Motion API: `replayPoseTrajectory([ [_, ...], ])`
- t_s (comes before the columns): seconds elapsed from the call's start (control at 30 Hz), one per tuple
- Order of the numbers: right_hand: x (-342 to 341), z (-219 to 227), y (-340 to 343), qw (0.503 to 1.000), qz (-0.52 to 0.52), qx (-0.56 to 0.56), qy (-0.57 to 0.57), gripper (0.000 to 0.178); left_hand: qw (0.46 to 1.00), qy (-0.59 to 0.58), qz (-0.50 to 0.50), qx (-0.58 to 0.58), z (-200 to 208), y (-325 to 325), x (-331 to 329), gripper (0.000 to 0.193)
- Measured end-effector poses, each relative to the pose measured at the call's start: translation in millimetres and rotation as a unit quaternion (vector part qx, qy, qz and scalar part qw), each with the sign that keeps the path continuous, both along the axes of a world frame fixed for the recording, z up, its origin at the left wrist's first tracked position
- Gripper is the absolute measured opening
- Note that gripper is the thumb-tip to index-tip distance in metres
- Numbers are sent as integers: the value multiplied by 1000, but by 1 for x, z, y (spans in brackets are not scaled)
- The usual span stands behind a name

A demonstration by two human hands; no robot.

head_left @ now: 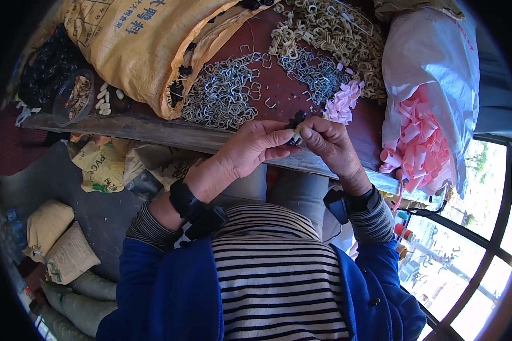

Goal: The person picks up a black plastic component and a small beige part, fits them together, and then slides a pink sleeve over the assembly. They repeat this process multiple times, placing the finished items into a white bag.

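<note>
Just past the table's near edge, my two hands meet around a small black plastic part (296, 120). My left hand (250, 149) grips it between thumb and fingers. My right hand (331, 145) is closed in a pinch on a small cream plastic piece (297, 136) against the black part; fingers hide most of both. Beyond my left hand lies a heap of bent metal clips (222, 91). Finer metal pieces (317, 74) and a small pile of pink pieces (343, 103) lie beyond my right hand. Cream plastic clips (341, 37) are heaped farther back.
A large yellow woven sack (136, 51) with black parts inside covers the table's far left. A white sack (432, 51) spilling pink tubes (420, 142) stands at right. A clear tub (74, 96) sits at far left. Paper bags (71, 253) lie on the floor; a window is at right.
</note>
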State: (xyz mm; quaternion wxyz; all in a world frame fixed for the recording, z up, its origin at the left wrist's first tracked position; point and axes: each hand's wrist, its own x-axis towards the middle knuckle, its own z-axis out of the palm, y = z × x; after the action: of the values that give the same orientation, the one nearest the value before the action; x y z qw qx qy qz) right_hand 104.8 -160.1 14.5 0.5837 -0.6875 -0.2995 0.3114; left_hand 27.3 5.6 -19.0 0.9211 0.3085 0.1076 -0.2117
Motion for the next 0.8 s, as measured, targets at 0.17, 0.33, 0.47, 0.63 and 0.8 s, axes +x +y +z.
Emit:
replayPoseTrajectory([
  [0.17,-13,-1,4,991,-132,-29,-23,16,1000,25,-7,-4,-2,-6,4,25],
  [0.33,-4,-11,-16,981,-145,-91,-89,14,999,28,-24,22,-1,-11,9,23],
  [0.47,12,-19,-61,931,-167,-179,-272,14,999,37,1,36,-3,-5,10,19],
  [0.63,19,-38,-80,840,-105,-322,-423,13,998,36,18,40,0,-8,12,15],
  [0.8,30,-48,-78,834,-105,-345,-418,12,998,27,21,60,1,-6,8,14],
])
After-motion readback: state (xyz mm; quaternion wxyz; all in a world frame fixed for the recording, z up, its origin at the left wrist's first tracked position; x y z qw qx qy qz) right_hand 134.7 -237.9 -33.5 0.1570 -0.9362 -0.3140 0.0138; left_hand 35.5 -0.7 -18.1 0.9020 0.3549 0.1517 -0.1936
